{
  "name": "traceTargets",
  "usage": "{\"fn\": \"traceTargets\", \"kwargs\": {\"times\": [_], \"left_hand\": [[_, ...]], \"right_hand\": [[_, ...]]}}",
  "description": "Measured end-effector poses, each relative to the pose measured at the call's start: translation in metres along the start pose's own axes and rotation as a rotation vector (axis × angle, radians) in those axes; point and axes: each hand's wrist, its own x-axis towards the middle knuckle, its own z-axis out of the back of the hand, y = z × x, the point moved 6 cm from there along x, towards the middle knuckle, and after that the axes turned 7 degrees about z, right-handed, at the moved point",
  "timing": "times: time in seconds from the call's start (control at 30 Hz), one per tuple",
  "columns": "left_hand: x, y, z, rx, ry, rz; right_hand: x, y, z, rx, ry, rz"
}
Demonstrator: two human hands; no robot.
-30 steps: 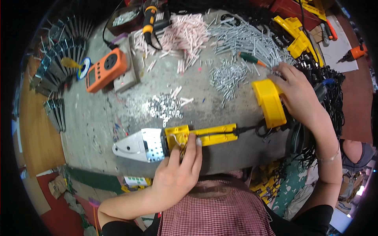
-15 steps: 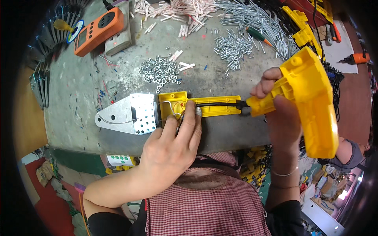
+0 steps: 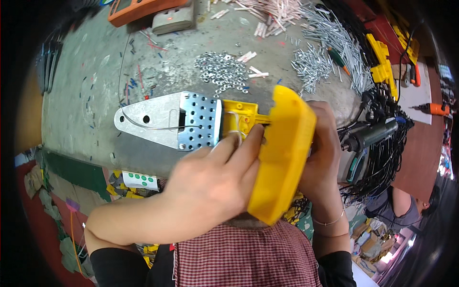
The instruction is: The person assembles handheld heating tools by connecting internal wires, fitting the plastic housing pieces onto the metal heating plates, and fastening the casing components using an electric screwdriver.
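Hands meet over a grey concrete workbench (image 3: pixel 86 95). The left hand (image 3: pixel 215 182) rests on a tool with a flat silver metal blade, perforated plate and yellow plastic body (image 3: pixel 191 122), lying near the workbench's near edge; its fingers (image 3: pixel 248 143) press on the yellow body, curled but not clamped around it. The right hand (image 3: pixel 320 153) grips a long yellow plastic casing half (image 3: pixel 282 153), held upright just over the tool's handle end, fingers wrapped behind it. A pile of small silver washers (image 3: pixel 222 71) lies just beyond the tool. Loose silver screws (image 3: pixel 311 62) spread toward the far right corner, beside an orange meter (image 3: pixel 138 9) at the far edge.
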Motion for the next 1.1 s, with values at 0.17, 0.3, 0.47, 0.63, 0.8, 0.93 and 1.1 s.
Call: {"fn": "traceTargets", "kwargs": {"times": [0.17, 0.3, 0.47, 0.63, 0.8, 0.93, 1.1], "left_hand": [[-0.029, 0.096, 0.041, -0.134, -0.262, 0.34], [-0.093, 0.165, 0.046, 0.145, -0.214, 0.597], [-0.097, 0.163, 0.065, 0.443, -0.249, 0.61], [-0.03, 0.019, 0.036, -0.114, -0.138, -0.135], [-0.025, 0.025, -0.018, -0.083, -0.093, -0.145], [-0.023, 0.024, -0.019, -0.076, -0.107, -0.194], [-0.022, 0.031, -0.022, -0.073, -0.128, -0.318]], "right_hand": [[0.008, -0.004, -0.015, -0.052, 0.226, 0.075], [0.003, -0.01, -0.024, 0.007, 0.309, 0.061], [0.002, -0.008, -0.023, -0.11, 0.312, 0.07], [0.006, -0.008, -0.018, -0.063, 0.328, 0.014], [0.016, -0.032, -0.004, -0.487, 0.421, 0.276], [0.018, -0.03, -0.013, -0.333, 0.396, 0.236], [0.015, -0.037, -0.018, -0.223, 0.486, 0.241]]}}
